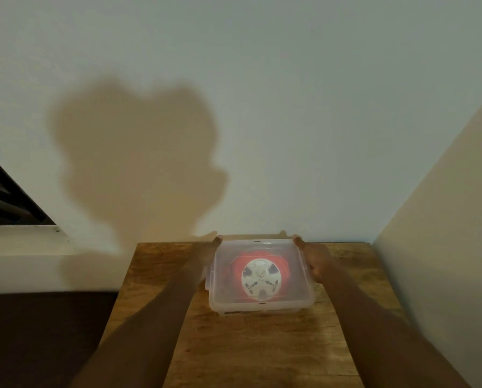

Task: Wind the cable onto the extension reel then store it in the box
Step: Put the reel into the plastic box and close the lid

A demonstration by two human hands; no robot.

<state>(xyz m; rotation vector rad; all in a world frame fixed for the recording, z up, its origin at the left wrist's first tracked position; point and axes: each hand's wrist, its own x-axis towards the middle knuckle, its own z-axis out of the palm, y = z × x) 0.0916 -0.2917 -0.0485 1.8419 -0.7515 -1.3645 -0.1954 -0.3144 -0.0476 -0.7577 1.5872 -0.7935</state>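
A translucent plastic box (262, 306) with its lid on stands at the far middle of the wooden table (256, 345). Inside it lies the extension reel (260, 278), a white round face with red cable (284, 268) wound around it. My left hand (203, 261) lies flat along the box's left side, with a fingertip at the far left corner. My right hand (315, 261) holds the right side, one finger reaching to the far right corner and the others curled over the lid's edge by the side clip.
The table is pushed against a pale wall (262, 107), with a second wall (444, 247) close on the right. A white ledge (24, 242) and a dark floor (38, 340) lie to the left. My shadow falls on the back wall.
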